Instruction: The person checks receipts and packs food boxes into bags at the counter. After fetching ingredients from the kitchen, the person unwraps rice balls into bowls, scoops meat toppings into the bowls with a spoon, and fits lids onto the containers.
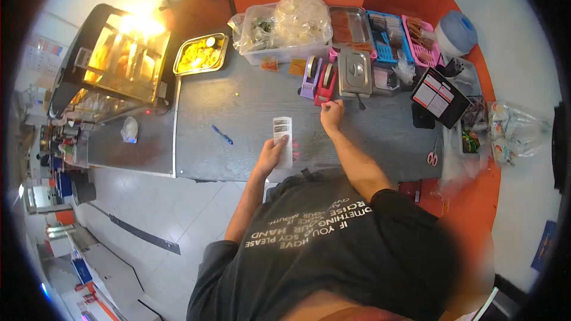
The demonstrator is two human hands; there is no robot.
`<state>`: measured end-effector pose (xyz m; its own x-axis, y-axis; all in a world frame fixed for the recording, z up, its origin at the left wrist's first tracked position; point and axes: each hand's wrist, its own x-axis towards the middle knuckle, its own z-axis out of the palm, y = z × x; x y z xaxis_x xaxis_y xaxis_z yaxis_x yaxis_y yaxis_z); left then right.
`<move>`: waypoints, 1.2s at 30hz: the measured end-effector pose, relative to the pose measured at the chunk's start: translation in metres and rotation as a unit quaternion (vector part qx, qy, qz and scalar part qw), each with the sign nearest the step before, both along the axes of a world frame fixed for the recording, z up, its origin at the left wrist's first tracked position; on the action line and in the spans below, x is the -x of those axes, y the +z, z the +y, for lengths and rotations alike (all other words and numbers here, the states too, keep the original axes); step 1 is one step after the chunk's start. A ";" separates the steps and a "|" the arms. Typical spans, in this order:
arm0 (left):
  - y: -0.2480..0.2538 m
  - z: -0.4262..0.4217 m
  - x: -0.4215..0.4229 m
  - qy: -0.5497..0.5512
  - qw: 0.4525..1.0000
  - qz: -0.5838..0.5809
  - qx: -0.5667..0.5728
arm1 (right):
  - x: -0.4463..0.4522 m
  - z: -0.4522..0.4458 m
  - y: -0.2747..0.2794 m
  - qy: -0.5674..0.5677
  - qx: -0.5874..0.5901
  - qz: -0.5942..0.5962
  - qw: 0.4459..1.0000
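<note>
My left hand [272, 156] is closed on a long white printed slip [283, 123], with the thumb on top of it, above the near edge of the counter. Red marks show on the counter beside the slip. My right hand [332, 116] is closed, its fingertips at the near end of a red tape dispenser [325, 86]; whatever lies between the fingers is too small to make out. A purple tape dispenser [310, 77] stands just left of the red one. To the right sits a lidded steel container [355, 72].
A blue pen [222, 135] lies on the grey counter [238, 157]. Scissors [432, 156] rest near its right edge. Along the back stand a steel tray [178, 71] of yellow food, a plastic tub [279, 55] and blue [389, 53] and pink baskets. A lit display warmer [113, 62] is at left.
</note>
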<state>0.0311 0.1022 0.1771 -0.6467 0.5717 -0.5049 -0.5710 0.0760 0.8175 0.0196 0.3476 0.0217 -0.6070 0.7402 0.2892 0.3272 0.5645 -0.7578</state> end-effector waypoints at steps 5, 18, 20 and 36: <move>-0.042 0.025 0.039 -0.105 0.994 -0.006 -0.018 | -0.021 0.013 0.022 0.080 0.610 -0.077 0.784; -0.077 0.013 0.058 -0.219 0.968 -0.118 -0.026 | 0.021 -0.032 0.082 -0.042 0.144 -0.009 0.989; -0.081 -0.007 0.064 -0.144 0.975 -0.162 -0.038 | 0.034 -0.024 0.025 -0.191 -0.018 -0.033 0.981; -0.088 -0.042 0.089 0.121 0.937 -0.252 -0.208 | 0.002 -0.014 0.002 -0.130 -0.203 -0.039 0.970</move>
